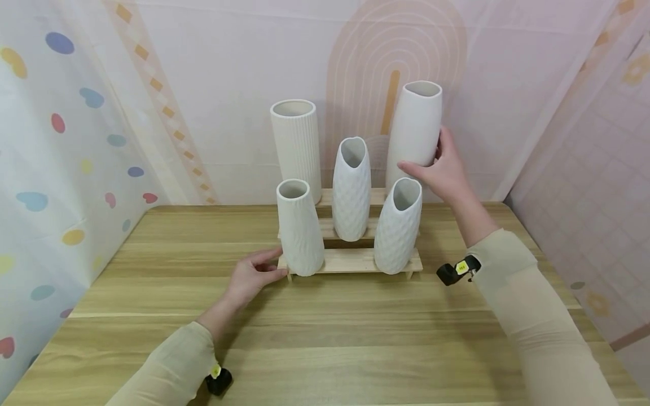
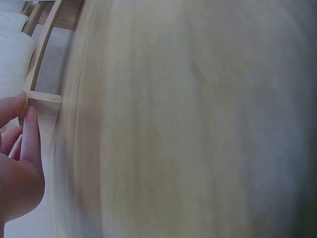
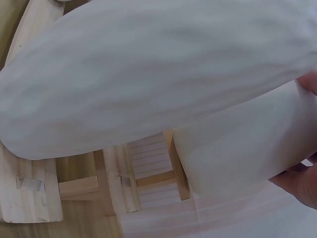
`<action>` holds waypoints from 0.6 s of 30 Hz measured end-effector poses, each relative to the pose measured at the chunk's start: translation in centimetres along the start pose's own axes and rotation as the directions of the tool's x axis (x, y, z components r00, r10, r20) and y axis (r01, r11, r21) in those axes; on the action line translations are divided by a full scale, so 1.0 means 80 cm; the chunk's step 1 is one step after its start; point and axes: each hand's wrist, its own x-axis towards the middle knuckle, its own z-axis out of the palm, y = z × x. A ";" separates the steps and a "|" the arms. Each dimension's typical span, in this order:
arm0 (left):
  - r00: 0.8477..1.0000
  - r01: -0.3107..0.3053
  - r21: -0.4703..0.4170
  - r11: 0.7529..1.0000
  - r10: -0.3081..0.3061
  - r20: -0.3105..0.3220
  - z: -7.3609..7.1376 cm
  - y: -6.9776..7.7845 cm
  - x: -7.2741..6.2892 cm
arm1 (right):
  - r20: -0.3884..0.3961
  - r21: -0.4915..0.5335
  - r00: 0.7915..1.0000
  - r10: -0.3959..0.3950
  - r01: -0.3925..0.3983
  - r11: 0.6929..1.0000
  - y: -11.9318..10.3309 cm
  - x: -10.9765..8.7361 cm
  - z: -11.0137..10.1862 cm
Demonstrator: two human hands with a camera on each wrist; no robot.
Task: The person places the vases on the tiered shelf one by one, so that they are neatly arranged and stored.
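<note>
A three-tier wooden stand (image 1: pixel 350 260) bears several white vases. My right hand (image 1: pixel 447 169) grips the tall smooth vase (image 1: pixel 415 124) at the back right, thumb across its front and fingers round its far side. In the right wrist view, that vase's base (image 3: pixel 213 168) is at the top tier, partly behind a dimpled vase (image 3: pixel 148 74). My left hand (image 1: pixel 254 276) pinches the left end of the lowest tier between thumb and fingers, beside a textured narrow-necked vase (image 1: pixel 301 231). The left wrist view shows the fingertips (image 2: pixel 30 116) at the stand's corner.
A ribbed cylindrical vase (image 1: pixel 297 149) stands at the back left. One dimpled vase (image 1: pixel 351 192) is on the middle tier, another (image 1: pixel 398 228) at the front right. Behind the wood-grain table (image 1: pixel 345 338) hangs a patterned cloth (image 1: pixel 228 84).
</note>
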 end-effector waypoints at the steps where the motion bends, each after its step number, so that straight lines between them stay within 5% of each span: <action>1: 1.000 0.000 0.000 1.000 0.000 0.002 0.000 0.000 0.000 | 0.003 -0.001 1.000 -0.003 0.003 1.000 0.000 0.002 0.002; 18: 1.000 0.001 -0.021 1.000 -0.001 0.010 0.000 0.001 -0.001 | -0.005 0.076 1.000 -0.003 0.003 0.997 0.014 0.019 0.002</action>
